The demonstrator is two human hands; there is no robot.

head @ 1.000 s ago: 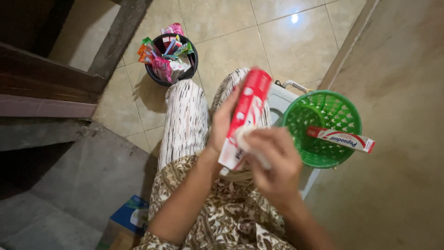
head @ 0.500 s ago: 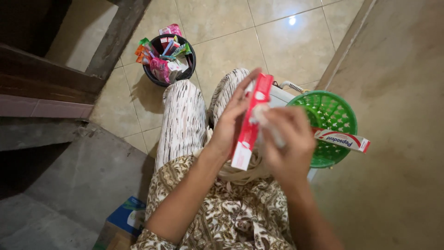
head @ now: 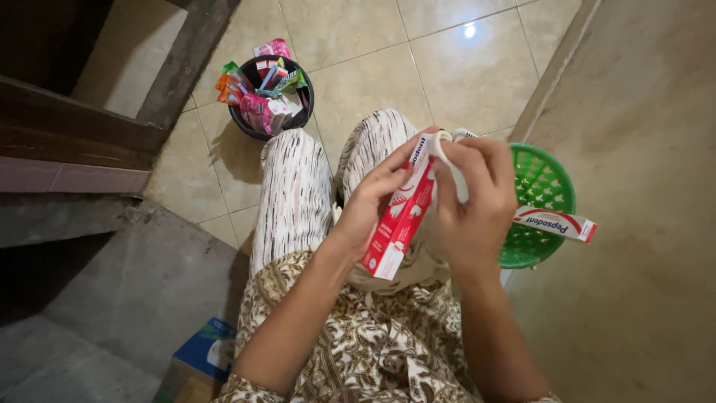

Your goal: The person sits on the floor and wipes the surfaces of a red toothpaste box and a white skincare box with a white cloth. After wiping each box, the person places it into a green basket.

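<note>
I sit with my knees over a tiled floor. My left hand grips a red and white toothpaste carton along its side, holding it upright over my lap. My right hand is closed on a white toothpaste tube at the carton's top end, the tube partly hidden by my fingers. Whether the tube is inside the carton's mouth I cannot tell. A green plastic basket sits just right of my right hand, with another red and white carton lying across its rim.
A black bucket full of several colourful sachets and packets stands on the tiles beyond my left knee. A blue and white box lies by my left hip. A concrete step is at left, a plain wall at right.
The carton has swung from slanting to more upright in my left hand. My right hand has risen from the carton's lower part to its top end, now gripping the white tube.
</note>
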